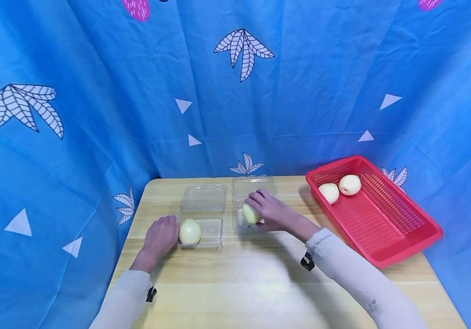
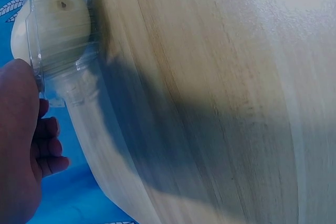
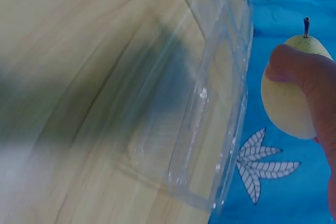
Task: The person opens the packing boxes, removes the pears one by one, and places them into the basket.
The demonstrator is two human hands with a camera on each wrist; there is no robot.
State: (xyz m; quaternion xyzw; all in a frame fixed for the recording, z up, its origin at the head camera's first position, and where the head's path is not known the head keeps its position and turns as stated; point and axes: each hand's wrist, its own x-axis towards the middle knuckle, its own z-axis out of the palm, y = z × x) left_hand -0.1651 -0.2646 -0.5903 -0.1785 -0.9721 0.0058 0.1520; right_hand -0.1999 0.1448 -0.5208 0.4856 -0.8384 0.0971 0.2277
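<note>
My right hand (image 1: 269, 211) holds a pale yellow pear (image 3: 287, 95) by its side, thumb across it and stem up in the right wrist view. The pear is over the right clear plastic box (image 3: 181, 171), whose hinged lid lies folded back behind it. My left hand (image 1: 162, 235) is at the left edge of the other clear box (image 1: 211, 242), thumb and curled fingers pinching its rim in the left wrist view. Inside that box sits another pear (image 1: 190, 231), right by the left fingers. Its lid (image 1: 204, 197) also lies open behind.
A red plastic basket (image 1: 383, 224) stands at the right of the wooden table (image 1: 235, 292), holding two pears (image 1: 350, 185) near its far left end. Blue patterned curtain (image 1: 235, 105) hangs behind and at both sides of the table.
</note>
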